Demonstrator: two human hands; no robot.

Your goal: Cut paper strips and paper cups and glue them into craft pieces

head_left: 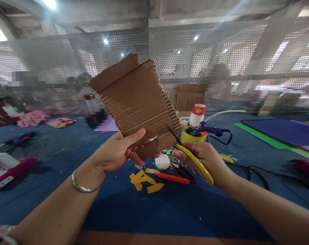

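A ragged-edged sheet of brown corrugated cardboard (136, 98) is held up, tilted, above the table. My left hand (124, 148) grips its lower left edge, thumb in front and fingers behind. In my right hand (202, 158) is a pair of scissors (195, 163) with yellow handles. Their dark blades meet the cardboard near its lower right corner; how far apart the blades are I cannot tell. Below the hands lie yellow paper scraps (141, 180), an orange-red cutter (172, 177) and a small white round piece (162, 162).
A blue glue gun (208, 129) rests on a yellow tape roll (192, 136) near stacked paper cups (196, 115). Its black cable (256, 170) crosses the right side. Coloured sheets (279, 131) lie at right, a magenta device (14, 172) at left. A perforated screen (169, 44) stands behind.
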